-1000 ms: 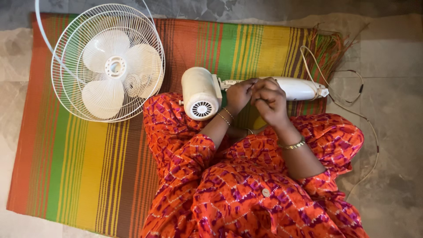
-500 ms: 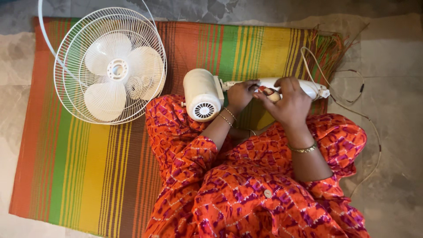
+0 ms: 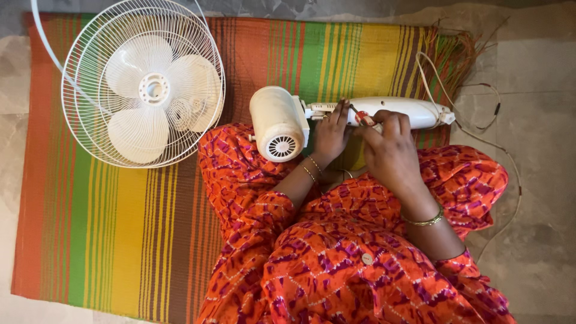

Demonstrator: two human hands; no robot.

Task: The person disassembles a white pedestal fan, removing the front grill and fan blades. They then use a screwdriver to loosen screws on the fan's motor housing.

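**Two hands on a white fan body, laid across a striped mat**

The white fan motor housing [image 3: 278, 123] lies on its side on the striped mat [image 3: 120, 228], just above the person's lap, its vented round end facing the camera. A white neck piece [image 3: 399, 110] runs from it to the right, ending where a thin white cable [image 3: 427, 78] leaves it and loops over the mat's frayed edge onto the stone floor [image 3: 540, 78].

The left hand [image 3: 330, 135] rests on the neck just beside the housing, fingers laid flat and together along it, pressing it down. The right hand [image 3: 390, 150] sits close to its right, fingers curled shut around a small tool with a red handle [image 3: 362, 117] (only the handle's end shows, so its tip and kind cannot be told). That tool meets the neck between the two hands.

Well apart to the left, the round wire fan guard [image 3: 144, 84] with its white blades inside lies on the mat, tilted, partly over the mat's top edge.
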